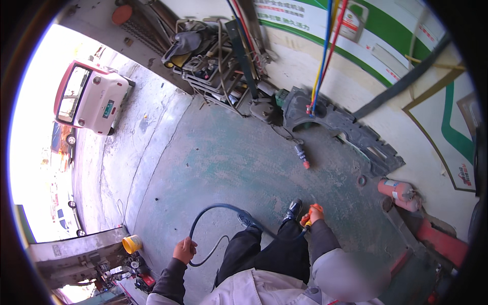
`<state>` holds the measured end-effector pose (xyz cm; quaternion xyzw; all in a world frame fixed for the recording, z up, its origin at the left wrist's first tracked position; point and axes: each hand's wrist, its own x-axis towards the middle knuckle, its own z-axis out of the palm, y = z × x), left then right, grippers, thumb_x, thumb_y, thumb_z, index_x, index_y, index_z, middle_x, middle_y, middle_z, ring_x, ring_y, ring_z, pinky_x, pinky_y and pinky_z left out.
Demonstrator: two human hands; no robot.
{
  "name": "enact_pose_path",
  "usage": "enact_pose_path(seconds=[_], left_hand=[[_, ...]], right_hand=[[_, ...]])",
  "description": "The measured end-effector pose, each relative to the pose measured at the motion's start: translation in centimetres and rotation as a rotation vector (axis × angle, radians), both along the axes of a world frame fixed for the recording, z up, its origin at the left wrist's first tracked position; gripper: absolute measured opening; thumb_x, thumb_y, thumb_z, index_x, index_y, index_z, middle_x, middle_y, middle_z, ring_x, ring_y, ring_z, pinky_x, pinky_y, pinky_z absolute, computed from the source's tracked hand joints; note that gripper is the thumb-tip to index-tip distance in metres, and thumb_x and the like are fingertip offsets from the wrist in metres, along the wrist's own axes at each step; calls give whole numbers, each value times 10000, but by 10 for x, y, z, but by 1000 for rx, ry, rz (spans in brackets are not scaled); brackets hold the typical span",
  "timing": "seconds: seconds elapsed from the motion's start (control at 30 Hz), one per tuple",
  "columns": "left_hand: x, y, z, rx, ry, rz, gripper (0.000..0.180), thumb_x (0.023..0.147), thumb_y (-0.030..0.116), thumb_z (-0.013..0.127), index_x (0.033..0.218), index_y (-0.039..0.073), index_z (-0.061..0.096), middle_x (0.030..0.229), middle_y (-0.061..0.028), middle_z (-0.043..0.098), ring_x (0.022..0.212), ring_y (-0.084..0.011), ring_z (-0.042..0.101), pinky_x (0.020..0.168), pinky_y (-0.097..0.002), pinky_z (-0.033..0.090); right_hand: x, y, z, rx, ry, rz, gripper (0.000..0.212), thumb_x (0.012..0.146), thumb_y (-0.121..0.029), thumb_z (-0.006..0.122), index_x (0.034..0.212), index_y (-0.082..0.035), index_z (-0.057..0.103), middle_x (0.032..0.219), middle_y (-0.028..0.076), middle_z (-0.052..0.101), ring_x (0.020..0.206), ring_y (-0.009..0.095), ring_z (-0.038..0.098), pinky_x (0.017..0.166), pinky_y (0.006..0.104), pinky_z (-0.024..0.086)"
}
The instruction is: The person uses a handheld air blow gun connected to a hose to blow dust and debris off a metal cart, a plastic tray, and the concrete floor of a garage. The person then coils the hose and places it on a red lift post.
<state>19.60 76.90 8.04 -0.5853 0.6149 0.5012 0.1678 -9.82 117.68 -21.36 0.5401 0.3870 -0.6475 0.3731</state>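
My right hand (316,215) is closed around an orange air gun (306,219), with a yellow fitting at the hose end. From that fitting a dark blue hose (223,205) loops in front of my legs over to my left hand (184,250). The fingers of my left hand are wrapped round the hose near the left end of the loop. A thinner-looking stretch of hose (217,246) curls back toward my legs. Both hands are held out at either side of my body, over the concrete floor (223,162).
A metal rack (218,66) piled with parts stands by the wall. Beside it a black plastic panel (345,127) leans there. Red cylinders (399,190) and a red jack-like frame (442,236) lie at right. A yellow bucket (132,244) sits at left; a car (91,96) is outside.
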Motion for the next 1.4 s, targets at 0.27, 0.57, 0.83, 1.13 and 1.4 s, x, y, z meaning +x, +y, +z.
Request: enact_pose_path(seconds=[0.27, 0.57, 0.83, 1.13, 1.4], left_hand=[[87, -55, -9, -168, 129, 217, 606, 1056, 493, 332, 818, 22, 631, 568, -61, 557, 397, -141, 462, 397, -294, 361], [152, -169, -44, -153, 283, 496, 613, 1047, 519, 315, 838, 29, 617, 578, -51, 559, 405, -136, 458, 399, -290, 371], [208, -255, -44, -155, 328, 712, 606, 1054, 505, 312, 847, 20, 612, 566, -55, 545, 395, -129, 434, 383, -287, 353], [241, -290, -41, -154, 354, 951, 594, 1050, 505, 332, 846, 17, 602, 570, -66, 554, 379, -127, 428, 368, -277, 349], [228, -318, 0, -288, 235, 1096, 554, 1048, 478, 375, 868, 9, 607, 586, -78, 574, 376, -119, 433, 361, -267, 344]], right_hand=[[-91, -256, 87, -52, 312, 567, 335, 959, -352, 581, 862, -42, 498, 628, 74, 528, 474, 251, 563, 414, 450, 496], [-89, -490, 162, 16, 440, 658, 307, 973, -332, 539, 972, -32, 475, 682, 110, 547, 506, 284, 594, 426, 474, 518], [-13, -622, 154, -155, 321, 536, 315, 978, -387, 517, 1035, -81, 475, 682, 106, 550, 578, 315, 618, 445, 502, 499], [34, -764, 112, -132, 285, 869, 226, 989, -378, 482, 955, -158, 524, 550, 70, 489, 425, 280, 507, 389, 475, 446], [65, -944, 130, -215, 239, 1091, 249, 1003, -417, 465, 1008, -173, 518, 587, 68, 504, 460, 276, 546, 408, 462, 455]])
